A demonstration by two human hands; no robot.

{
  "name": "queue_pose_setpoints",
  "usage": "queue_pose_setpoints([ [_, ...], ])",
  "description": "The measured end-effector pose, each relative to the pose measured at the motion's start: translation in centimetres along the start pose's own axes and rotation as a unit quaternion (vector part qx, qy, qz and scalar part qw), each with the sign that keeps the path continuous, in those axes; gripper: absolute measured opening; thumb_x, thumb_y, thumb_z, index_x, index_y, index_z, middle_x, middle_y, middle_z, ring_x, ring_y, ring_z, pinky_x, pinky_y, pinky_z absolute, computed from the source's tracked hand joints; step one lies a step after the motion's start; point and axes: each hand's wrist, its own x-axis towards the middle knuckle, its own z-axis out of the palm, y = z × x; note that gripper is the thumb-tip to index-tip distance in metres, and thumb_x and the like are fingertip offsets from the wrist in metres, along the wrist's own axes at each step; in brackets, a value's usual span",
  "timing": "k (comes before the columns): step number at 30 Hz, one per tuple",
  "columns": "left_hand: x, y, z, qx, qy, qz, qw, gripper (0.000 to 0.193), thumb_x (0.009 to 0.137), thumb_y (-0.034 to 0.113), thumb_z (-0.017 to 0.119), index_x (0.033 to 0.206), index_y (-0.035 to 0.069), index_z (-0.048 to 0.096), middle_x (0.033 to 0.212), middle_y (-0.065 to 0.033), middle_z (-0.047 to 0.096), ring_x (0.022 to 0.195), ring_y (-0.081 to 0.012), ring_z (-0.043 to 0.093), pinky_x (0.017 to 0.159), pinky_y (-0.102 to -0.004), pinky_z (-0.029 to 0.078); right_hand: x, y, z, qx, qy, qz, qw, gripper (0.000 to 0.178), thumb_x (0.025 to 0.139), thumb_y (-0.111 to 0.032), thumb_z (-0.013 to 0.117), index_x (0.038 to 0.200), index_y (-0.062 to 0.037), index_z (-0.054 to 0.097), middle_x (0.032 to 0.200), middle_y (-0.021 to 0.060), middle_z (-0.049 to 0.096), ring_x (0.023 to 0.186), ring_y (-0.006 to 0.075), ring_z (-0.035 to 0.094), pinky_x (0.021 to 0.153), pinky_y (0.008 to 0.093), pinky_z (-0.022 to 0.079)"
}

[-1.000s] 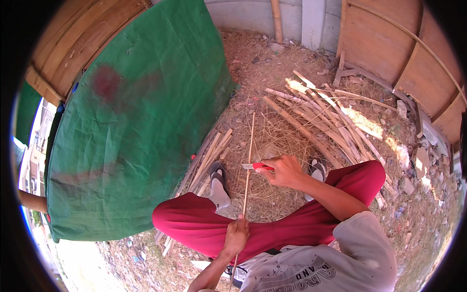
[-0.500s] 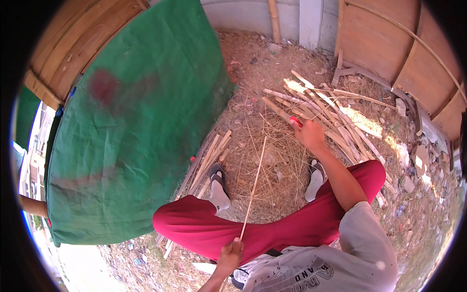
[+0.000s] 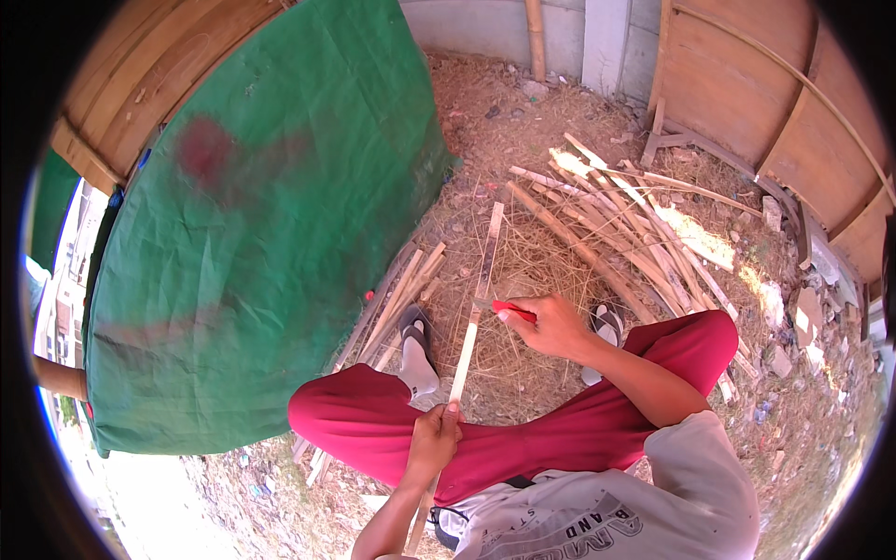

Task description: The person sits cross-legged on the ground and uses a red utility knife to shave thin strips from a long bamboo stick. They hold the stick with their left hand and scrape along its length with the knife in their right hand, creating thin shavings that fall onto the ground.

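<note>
Mid-shaving, I'd say: the left hand [image 3: 431,439] grips the strip's [image 3: 474,308] near end at 6 o'clock, the right hand [image 3: 553,327] clenches a red-handled knife [image 3: 511,311] against its middle, and the next stroke needs steady pressure toward 12.

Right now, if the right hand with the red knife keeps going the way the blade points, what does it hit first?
The right hand points its red-handled knife left, so it would meet the long bamboo strip first; the blade tip looks already at it. The green tarp lies farther that way.
</note>
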Motion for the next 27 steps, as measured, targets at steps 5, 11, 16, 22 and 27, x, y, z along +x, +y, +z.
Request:
queue_pose_setpoints([
  [5,0.9,-1.0,0.8,0.153,0.072,0.119,0.978,0.037,0.106,0.033,0.052,0.09,0.001,0.061,0.056,-0.0079,0.057,0.045,-0.0177,0.056,0.046,-0.0348,0.044,-0.1,-0.5,0.3,-0.041,0.005,-0.027,0.999,0.037,0.094,-0.039,0.066,0.104,-0.0056,0.077,0.062,0.0182,0.066,0.05,0.0327,0.063,0.05,0.0408,0.05],
  [11,-0.8,3.5,1.5,0.172,0.011,-0.011,0.985,0.032,0.106,0.034,0.051,0.102,0.003,0.059,0.069,-0.0167,0.065,0.064,-0.0334,0.068,0.059,-0.0493,0.051,0.0,-0.2,0.2,-0.071,-0.013,-0.01,0.997,0.04,0.094,-0.045,0.063,0.105,-0.0095,0.077,0.07,0.0148,0.071,0.057,0.0333,0.067,0.055,0.0455,0.053],
  [16,-0.4,1.2,2.1,0.267,0.068,0.104,0.956,0.027,0.106,0.031,0.048,0.11,0.005,0.056,0.081,-0.0269,0.067,0.076,-0.0518,0.064,0.067,-0.0614,0.049,0.2,-0.6,0.2,-0.085,-0.016,-0.011,0.996,0.04,0.094,-0.045,0.064,0.105,-0.0081,0.077,0.066,0.0168,0.068,0.053,0.0329,0.065,0.051,0.0432,0.051],
  [22,-0.8,0.9,2.3,0.312,0.093,0.135,0.936,0.028,0.106,0.032,0.047,0.109,0.004,0.055,0.078,-0.0316,0.065,0.077,-0.0561,0.062,0.069,-0.0632,0.048,0.0,-0.7,0.3,-0.101,-0.019,-0.004,0.995,0.041,0.095,-0.047,0.062,0.106,-0.0101,0.077,0.065,0.0144,0.069,0.054,0.0329,0.066,0.051,0.0447,0.052],
  [27,-1.4,1.0,2.3,0.35,0.084,0.098,0.928,0.031,0.107,0.032,0.044,0.109,0.003,0.054,0.077,-0.0327,0.065,0.076,-0.0564,0.062,0.068,-0.0632,0.049,0.0,0.1,1.3,-0.113,0.029,-0.044,0.992,0.04,0.093,-0.047,0.064,0.103,-0.0112,0.079,0.061,0.0156,0.066,0.049,0.031,0.063,0.048,0.0425,0.05],
])
